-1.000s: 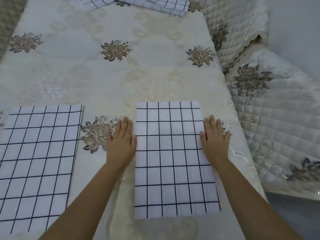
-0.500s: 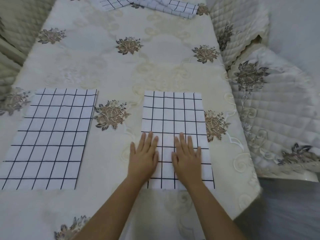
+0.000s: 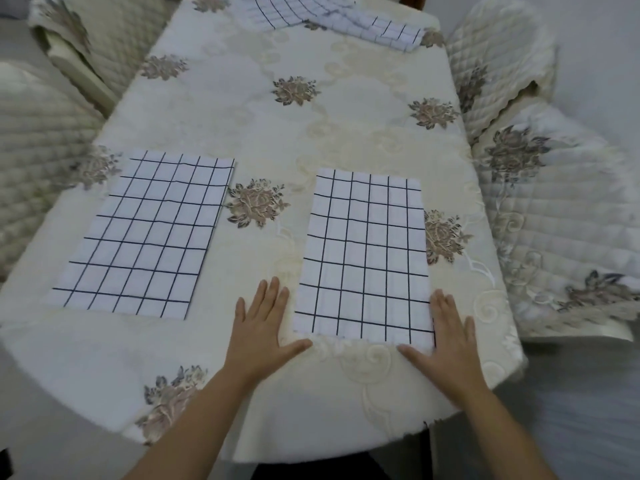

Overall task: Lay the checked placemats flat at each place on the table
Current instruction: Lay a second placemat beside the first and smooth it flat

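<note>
- Cream tablecloth [image 3: 277, 133] with embroidered brown flowers covers a table that fills most of the view. Quilted chair covers in the same pattern stand on the left [image 3: 34, 133] and on the right [image 3: 554, 220].
- The right placemat [image 3: 367, 254], white with a dark grid, lies flat near the table's near edge, its long side running away from the person.
- The left placemat [image 3: 145, 233] lies flat well apart from it, with an embroidered flower between the two.
- At the far end sits a heap of checked cloth [image 3: 332, 19]. It looks rumpled or folded, though the top of the view cuts it off and I cannot tell how many pieces it holds.
- The left hand [image 3: 259, 327] rests palm down on the tablecloth just beside the right placemat's near left corner. Its fingers are straight and together, its thumb is spread toward the mat's near edge, and it grasps nothing.
- The right hand [image 3: 446, 337] rests palm down just beside the near right corner, fingers straight along the mat's edge. Its thumb reaches under the corner and it grasps nothing; whether it touches the cloth is unclear.
</note>
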{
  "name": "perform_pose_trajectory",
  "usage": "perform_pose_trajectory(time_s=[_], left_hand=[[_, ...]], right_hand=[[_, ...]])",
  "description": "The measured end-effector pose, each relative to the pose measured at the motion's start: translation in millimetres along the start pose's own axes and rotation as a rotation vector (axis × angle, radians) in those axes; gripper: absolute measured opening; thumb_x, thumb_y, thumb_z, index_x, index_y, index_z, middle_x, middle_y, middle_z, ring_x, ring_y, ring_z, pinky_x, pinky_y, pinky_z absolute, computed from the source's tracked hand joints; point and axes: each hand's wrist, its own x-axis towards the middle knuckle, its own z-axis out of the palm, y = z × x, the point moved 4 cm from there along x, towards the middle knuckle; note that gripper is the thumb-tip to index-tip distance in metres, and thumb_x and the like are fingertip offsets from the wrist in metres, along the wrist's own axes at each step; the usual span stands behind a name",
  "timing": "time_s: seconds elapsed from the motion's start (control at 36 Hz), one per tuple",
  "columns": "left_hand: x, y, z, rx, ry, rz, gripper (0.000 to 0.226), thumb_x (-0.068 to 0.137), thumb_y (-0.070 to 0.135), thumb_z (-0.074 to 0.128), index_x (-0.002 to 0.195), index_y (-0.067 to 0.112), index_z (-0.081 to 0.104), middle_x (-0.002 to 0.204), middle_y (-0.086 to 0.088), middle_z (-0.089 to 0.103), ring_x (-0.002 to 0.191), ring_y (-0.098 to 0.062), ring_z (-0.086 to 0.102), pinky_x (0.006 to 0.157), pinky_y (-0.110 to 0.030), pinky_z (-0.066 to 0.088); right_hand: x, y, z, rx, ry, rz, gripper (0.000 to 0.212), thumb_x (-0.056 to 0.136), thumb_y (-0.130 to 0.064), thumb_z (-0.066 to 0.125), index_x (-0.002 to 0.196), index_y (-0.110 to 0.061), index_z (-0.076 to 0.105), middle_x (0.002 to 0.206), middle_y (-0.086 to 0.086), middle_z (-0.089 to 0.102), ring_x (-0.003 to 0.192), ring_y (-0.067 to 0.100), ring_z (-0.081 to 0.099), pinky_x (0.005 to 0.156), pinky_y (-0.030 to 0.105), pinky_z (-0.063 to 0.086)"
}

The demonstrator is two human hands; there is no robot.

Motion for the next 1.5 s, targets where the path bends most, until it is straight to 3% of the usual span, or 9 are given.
perform_pose_trajectory(time_s=[0.11,0.33,0.47,0.56,0.78,0.92,1.06,1.28,1.5], left_hand=[[-4,2,3,0.002,0.020,0.001,0.108,0.062,0.090,0.004,0.146,0.022,-0.003,0.154,0.009,-0.013,0.142,-0.009,-0.013,0.113,-0.045,-0.006],[-4,3,-2,-0.039,0.076,-0.020,0.106,0.062,0.088,-0.001,0.148,0.026,0.008,0.152,0.014,-0.010,0.140,-0.004,-0.012,0.113,-0.040,-0.007],[-4,3,-4,-0.063,0.096,-0.037,0.105,0.061,0.089,-0.004,0.147,0.030,0.012,0.152,0.017,-0.007,0.139,-0.001,-0.011,0.115,-0.040,-0.004],[-4,4,-4,-0.077,0.111,-0.040,0.104,0.063,0.088,-0.004,0.147,0.030,0.017,0.152,0.017,-0.003,0.140,-0.001,-0.007,0.115,-0.040,-0.002],[-3,7,-6,-0.107,0.112,-0.085,0.093,0.068,0.080,0.010,0.146,0.031,0.020,0.148,0.021,-0.007,0.137,0.002,-0.010,0.115,-0.038,-0.004],[-3,13,-10,-0.248,0.135,-0.129,0.087,0.070,0.075,0.020,0.143,0.029,0.032,0.155,0.015,0.008,0.142,-0.002,-0.002,0.115,-0.040,-0.005],[7,27,-21,-0.500,0.211,-0.311,0.035,0.087,0.043,0.056,0.112,0.019,0.061,0.153,0.005,0.026,0.144,-0.012,0.008,0.117,-0.041,0.003],[32,42,-20,-0.510,0.100,-0.555,0.022,0.088,0.037,0.057,0.097,0.018,0.062,0.158,0.002,-0.001,0.144,-0.015,-0.009,0.114,-0.047,-0.004],[35,44,-24,-0.490,0.188,-0.542,0.018,0.091,0.028,0.053,0.090,0.013,0.064,0.157,-0.004,0.006,0.145,-0.019,-0.006,0.115,-0.046,-0.004]], right_hand=[[-11,3,3,-0.038,-0.015,-0.026,0.107,0.060,-0.084,0.022,0.142,-0.025,-0.013,0.151,-0.012,-0.017,0.140,0.002,-0.017,0.115,0.038,-0.010],[-7,4,4,0.048,0.094,0.023,0.099,0.067,-0.077,0.025,0.148,-0.021,0.016,0.150,-0.019,-0.002,0.138,-0.003,-0.004,0.116,0.039,-0.002],[-6,3,3,0.111,0.128,0.027,0.083,0.079,-0.056,0.059,0.146,-0.020,0.026,0.150,-0.018,0.007,0.139,-0.001,0.003,0.117,0.041,0.001],[-6,2,1,0.137,0.164,0.035,0.075,0.081,-0.044,0.063,0.144,-0.020,0.031,0.148,-0.019,0.011,0.138,-0.001,0.006,0.117,0.040,0.002],[0,2,0,0.156,0.142,0.037,0.072,0.083,-0.043,0.061,0.144,-0.022,0.030,0.149,-0.021,0.010,0.139,-0.002,0.004,0.117,0.039,-0.001],[0,2,-1,0.139,0.126,0.024,0.077,0.083,-0.047,0.059,0.146,-0.021,0.024,0.150,-0.020,0.006,0.140,-0.001,0.001,0.117,0.041,-0.002],[-1,1,0,0.104,0.085,0.004,0.100,0.068,-0.079,0.035,0.148,-0.027,0.008,0.152,-0.020,-0.003,0.140,-0.002,-0.008,0.114,0.035,-0.009],[0,3,2,0.092,0.083,0.008,0.102,0.064,-0.079,0.028,0.148,-0.025,0.011,0.151,-0.020,-0.004,0.140,-0.001,-0.008,0.116,0.039,-0.007],[7,1,2,0.107,0.077,0.023,0.100,0.066,-0.079,0.031,0.148,-0.027,0.008,0.152,-0.020,-0.005,0.140,-0.001,-0.011,0.115,0.040,-0.008]])
